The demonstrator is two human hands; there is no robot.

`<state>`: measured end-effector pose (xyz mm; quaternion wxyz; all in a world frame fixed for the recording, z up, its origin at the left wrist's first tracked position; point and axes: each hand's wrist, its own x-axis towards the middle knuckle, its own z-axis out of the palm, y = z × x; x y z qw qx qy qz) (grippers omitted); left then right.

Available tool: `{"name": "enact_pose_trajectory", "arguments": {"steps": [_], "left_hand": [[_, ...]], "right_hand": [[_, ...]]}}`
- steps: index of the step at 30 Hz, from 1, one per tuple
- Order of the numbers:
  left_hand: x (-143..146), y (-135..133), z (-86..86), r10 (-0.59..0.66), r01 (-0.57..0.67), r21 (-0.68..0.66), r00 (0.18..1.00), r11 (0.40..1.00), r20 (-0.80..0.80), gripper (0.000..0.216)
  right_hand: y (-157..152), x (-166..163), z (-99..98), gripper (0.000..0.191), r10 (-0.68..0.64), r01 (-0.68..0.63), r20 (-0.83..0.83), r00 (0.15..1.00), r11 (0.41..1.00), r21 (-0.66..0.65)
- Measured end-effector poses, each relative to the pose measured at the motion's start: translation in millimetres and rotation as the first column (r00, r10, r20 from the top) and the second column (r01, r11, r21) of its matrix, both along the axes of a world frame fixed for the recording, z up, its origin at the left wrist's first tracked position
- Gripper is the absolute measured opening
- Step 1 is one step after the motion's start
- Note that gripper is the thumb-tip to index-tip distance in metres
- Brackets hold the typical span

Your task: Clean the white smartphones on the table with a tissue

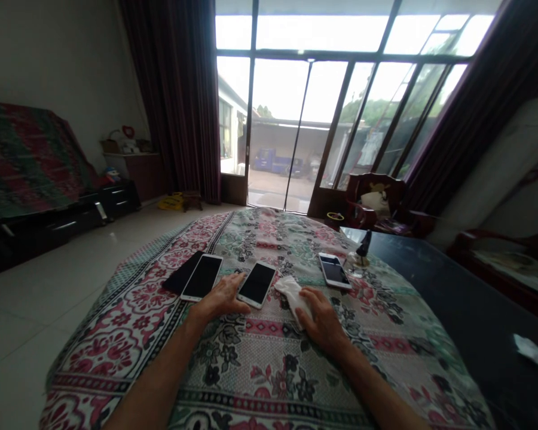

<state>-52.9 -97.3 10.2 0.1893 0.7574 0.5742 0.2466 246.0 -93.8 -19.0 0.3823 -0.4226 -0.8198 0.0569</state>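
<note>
My left hand (226,297) is at the left edge of a white-framed smartphone (257,285) with a dark screen, fingers at its side and thumb by its lower corner. My right hand (321,316) has its fingers closed on a crumpled white tissue (289,294), just right of that phone. Left of my left hand, another white-framed smartphone (202,277) lies partly over a flat dark item (179,276), whose kind I cannot make out. A smaller white smartphone (334,270) lies beyond my right hand.
A patterned cloth (269,358) covers the round table. A clear object with a dark top (362,254) stands near its right side. A dark table (430,286) adjoins on the right, bearing a white crumpled piece (532,350). A wooden chair (376,203) stands behind.
</note>
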Motion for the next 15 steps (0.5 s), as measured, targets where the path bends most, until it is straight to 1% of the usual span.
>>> {"name": "enact_pose_trajectory", "arguments": {"steps": [3, 6, 8, 11, 13, 15], "left_hand": [[8.4, 2.4, -3.0, -0.050, 0.046, 0.061, 0.997, 0.997, 0.062, 0.076], [23.6, 4.0, -7.7, -0.032, 0.023, 0.102, 0.996, 0.994, 0.086, 0.076], [34.9, 5.1, -12.0, 0.000, -0.010, 0.119, 0.997, 0.993, 0.079, 0.078], [45.3, 7.5, -17.9, 0.041, -0.050, 0.149, 0.997, 0.988, 0.067, 0.079], [44.0, 9.9, -20.4, 0.036, -0.044, 0.166, 0.998, 0.985, 0.051, 0.080], [37.4, 12.8, -21.7, 0.046, -0.048, 0.163, 0.999, 0.986, 0.015, 0.081]], "right_hand": [[2.9, -2.6, 3.0, 0.027, -0.014, 0.016, -0.084, 0.996, 1.000, 0.014], [11.3, -7.1, 5.1, 0.026, -0.012, 0.010, -0.120, 0.993, 1.000, -0.014], [18.8, -10.8, 6.5, 0.027, -0.011, 0.006, -0.097, 0.995, 0.999, -0.050], [28.6, -15.9, 9.6, 0.025, -0.019, 0.017, -0.017, 1.000, 0.992, -0.123], [31.7, -18.5, 11.4, 0.026, -0.027, 0.033, 0.035, 0.999, 0.986, -0.163], [31.5, -20.5, 11.8, 0.033, -0.034, 0.044, 0.065, 0.997, 0.988, -0.150]]}}
